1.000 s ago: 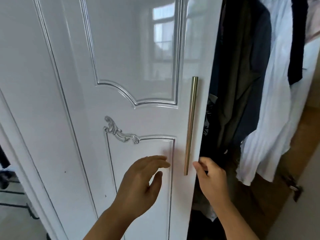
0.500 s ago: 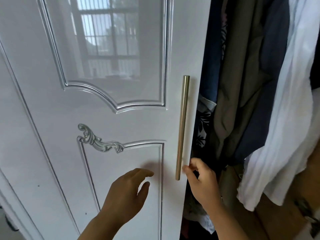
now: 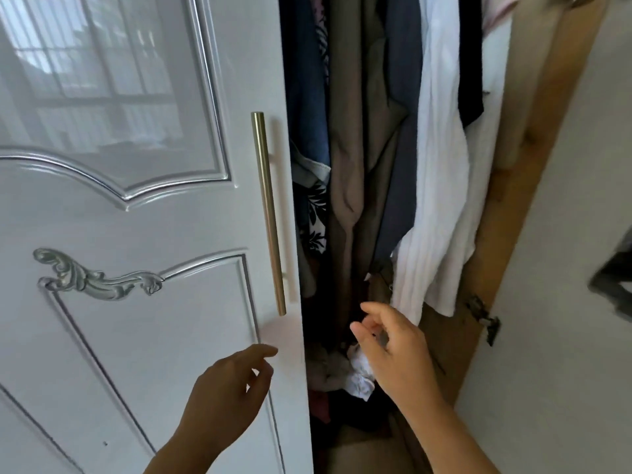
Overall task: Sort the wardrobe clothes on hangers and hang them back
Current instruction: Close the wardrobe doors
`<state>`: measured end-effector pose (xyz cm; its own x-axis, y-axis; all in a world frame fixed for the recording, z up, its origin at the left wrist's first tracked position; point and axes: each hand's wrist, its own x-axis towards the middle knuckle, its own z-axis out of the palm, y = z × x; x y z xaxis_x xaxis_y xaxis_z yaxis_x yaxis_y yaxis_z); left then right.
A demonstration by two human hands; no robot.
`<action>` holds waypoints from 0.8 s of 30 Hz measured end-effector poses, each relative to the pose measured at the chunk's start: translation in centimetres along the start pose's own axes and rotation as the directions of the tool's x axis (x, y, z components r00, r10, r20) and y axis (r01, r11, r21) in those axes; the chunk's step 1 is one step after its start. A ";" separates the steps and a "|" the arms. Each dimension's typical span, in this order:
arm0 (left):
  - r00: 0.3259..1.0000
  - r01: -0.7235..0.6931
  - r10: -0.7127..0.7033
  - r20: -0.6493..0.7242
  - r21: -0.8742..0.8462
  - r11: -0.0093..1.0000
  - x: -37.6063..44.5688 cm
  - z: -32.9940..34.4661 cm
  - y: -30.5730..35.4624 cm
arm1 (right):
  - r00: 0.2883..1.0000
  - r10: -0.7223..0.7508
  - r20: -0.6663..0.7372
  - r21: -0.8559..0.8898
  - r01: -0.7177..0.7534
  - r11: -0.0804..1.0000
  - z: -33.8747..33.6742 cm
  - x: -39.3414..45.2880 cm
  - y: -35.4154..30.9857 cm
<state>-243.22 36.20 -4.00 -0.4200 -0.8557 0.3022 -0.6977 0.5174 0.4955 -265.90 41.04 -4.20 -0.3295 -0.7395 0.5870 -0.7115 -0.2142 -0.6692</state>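
Straight ahead and above my right hand (image 3: 390, 347), the hanging clothes (image 3: 369, 148) drop in long vertical folds inside the wardrobe, my loosely curled fingers holding nothing. My left hand (image 3: 229, 395) hovers relaxed and empty by the white door (image 3: 136, 336), farther off. Hangers and rail are cut off above; the floor heap (image 3: 355, 378) is too dark to sort out.

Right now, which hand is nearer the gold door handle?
Left. The left hand is just below the gold door handle, over the door panel. The right hand is farther right, inside the wardrobe opening.
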 end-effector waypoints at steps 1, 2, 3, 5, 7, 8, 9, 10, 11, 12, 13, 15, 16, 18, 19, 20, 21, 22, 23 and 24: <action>1.000 -0.005 0.005 0.020 -0.018 1.000 -0.4 0.4 0.2 | 1.000 0.017 -0.024 -0.015 -0.017 1.000 -1.0 -1.1 -0.3; 0.999 -0.015 0.016 0.042 -0.033 0.999 -0.7 0.8 0.2 | 0.998 0.032 -0.048 -0.031 -0.034 0.999 -1.9 -2.2 -0.5; 0.996 -0.038 0.042 0.076 -0.045 0.998 -1.2 1.2 0.6 | 0.996 0.047 -0.081 -0.061 -0.052 0.997 -3.1 -3.7 -0.8; 0.986 -0.099 0.106 0.130 -0.058 0.993 -2.1 2.0 1.3 | 0.987 0.079 -0.142 -0.127 -0.097 0.987 -5.3 -6.3 -1.6; 0.973 -0.140 0.152 0.174 -0.083 0.987 -2.7 2.8 2.2 | 0.973 0.122 -0.195 -0.172 -0.156 0.973 -7.3 -8.8 -2.4; 0.964 -0.164 0.183 0.191 -0.108 0.980 -3.2 3.2 3.0 | 0.964 0.144 -0.224 -0.193 -0.189 0.963 -8.5 -10.2 -2.9; 0.956 -0.185 0.208 0.206 -0.125 0.975 -3.4 3.5 3.5 | 0.955 0.156 -0.253 -0.207 -0.211 0.955 -9.5 -11.2 -3.3; 0.946 -0.204 0.233 0.226 -0.146 0.968 -3.8 4.0 4.3 | 0.945 0.159 -0.286 -0.231 -0.229 0.946 -10.7 -12.5 -3.8; 0.938 -0.218 0.253 0.237 -0.164 0.962 -4.0 4.3 4.9 | 0.936 0.158 -0.315 -0.259 -0.245 0.934 -11.8 -13.6 -4.1; 0.932 -0.233 0.272 0.241 -0.180 0.956 -4.3 4.6 5.5 | 0.923 0.171 -0.344 -0.282 -0.276 0.919 -12.7 -14.5 -4.4; 0.922 -0.247 0.293 0.253 -0.200 0.948 -4.7 4.9 6.2 | 0.907 0.190 -0.377 -0.301 -0.314 0.900 -13.8 -15.7 -4.8; 0.903 -0.273 0.334 0.271 -0.241 0.932 -5.1 5.1 7.5 | 0.876 0.201 -0.438 -0.311 -0.357 0.881 -15.6 -17.5 -5.4; 0.895 -0.284 0.352 0.272 -0.260 0.923 -5.3 5.0 8.0 | 0.859 0.197 -0.473 -0.307 -0.370 0.877 -16.4 -18.1 -5.8; 0.884 -0.314 0.389 0.260 -0.286 0.905 -5.7 4.7 9.3 | 0.808 0.196 -0.556 -0.273 -0.400 0.875 -17.9 -19.1 -6.6; 0.878 -0.332 0.407 0.251 -0.291 0.897 -5.8 4.6 9.8 | 0.779 0.196 -0.596 -0.251 -0.413 0.875 -18.6 -19.5 -6.8; 0.870 -0.352 0.428 0.244 -0.300 0.887 -5.8 4.5 10.4 | 0.748 0.194 -0.635 -0.235 -0.426 0.874 -19.3 -19.7 -6.9; 0.862 -0.368 0.446 0.239 -0.308 0.877 -5.8 4.3 11.0 | 0.719 0.195 -0.668 -0.219 -0.440 0.871 -19.9 -19.7 -7.0; 0.854 -0.387 0.465 0.232 -0.313 0.867 -5.8 4.2 11.5 | 0.693 0.198 -0.693 -0.204 -0.452 0.868 -20.4 -19.7 -6.9; 0.847 -0.408 0.485 0.219 -0.320 0.855 -5.8 4.1 12.0 | 0.673 0.213 -0.708 -0.185 -0.469 0.864 -20.9 -19.5 -7.0; 0.840 -0.425 0.502 0.207 -0.327 0.844 -5.7 4.0 12.5 | 0.664 0.242 -0.708 -0.169 -0.492 0.854 -21.3 -19.1 -6.8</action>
<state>-251.83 47.53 -2.81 -0.8231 -0.4591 0.3343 -0.2210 0.8012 0.5561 -267.96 70.24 -1.17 -0.8301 -0.0909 0.5502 -0.5508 0.2885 -0.7832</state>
